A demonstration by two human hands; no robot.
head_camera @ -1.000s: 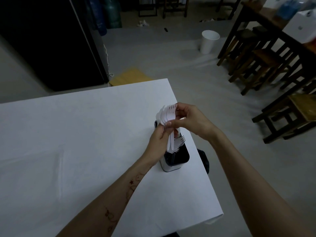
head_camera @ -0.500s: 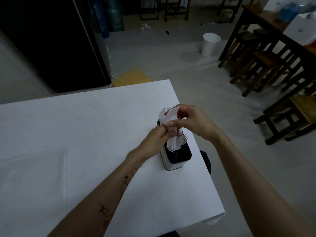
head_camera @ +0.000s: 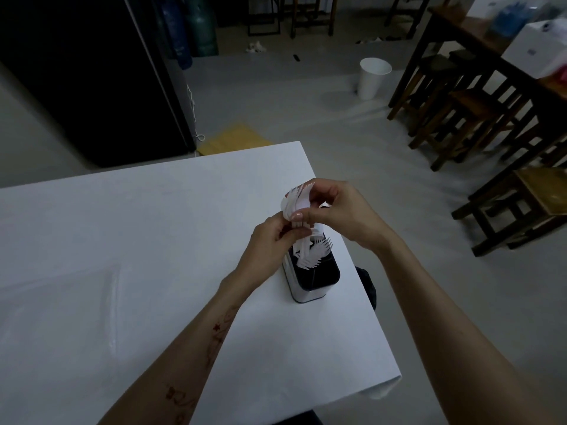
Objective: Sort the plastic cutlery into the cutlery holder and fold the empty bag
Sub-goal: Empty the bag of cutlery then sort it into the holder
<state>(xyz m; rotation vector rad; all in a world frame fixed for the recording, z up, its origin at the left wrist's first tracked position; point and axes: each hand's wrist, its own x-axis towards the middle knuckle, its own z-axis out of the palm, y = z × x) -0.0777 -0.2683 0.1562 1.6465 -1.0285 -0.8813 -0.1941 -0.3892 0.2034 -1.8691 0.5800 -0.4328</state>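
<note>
Table [head_camera: 92, 240], white cover, takes up the near field; both forearms come in from 6 o'clock and meet just right of centre.

Cutlery holder [head_camera: 310, 280], dark inside with a pale shell, stands upright near the table's right edge, at about 4 o'clock from the left hand. White forks [head_camera: 314, 251] already stand in it, tines up, fanned toward 2 o'clock.

Left hand [head_camera: 270, 240]: fingers curled, pinching the lower part of a white cutlery bundle [head_camera: 296, 200] right above the holder. Right hand [head_camera: 334, 210]: thumb and fingers pinch the bundle's top end, at 12 o'clock from the holder. Can't tell whether the pieces held are forks, spoons or a mix; serrated edges show at the top.

Judgement: step in hand is separating 1 type out of the bundle and dropping it in. To do it well: keep the left-hand pinch as anchor, peel with the right, lower handles-first and vertical, aim for free space beside the forks so the tines don't snag. Holder sits close to the edge, so avoid side load.

Bag: not identifiable.

Farther out: white bin [head_camera: 374, 78] on the floor at 1 o'clock, wooden stools [head_camera: 478, 118] at 2 o'clock.
</note>
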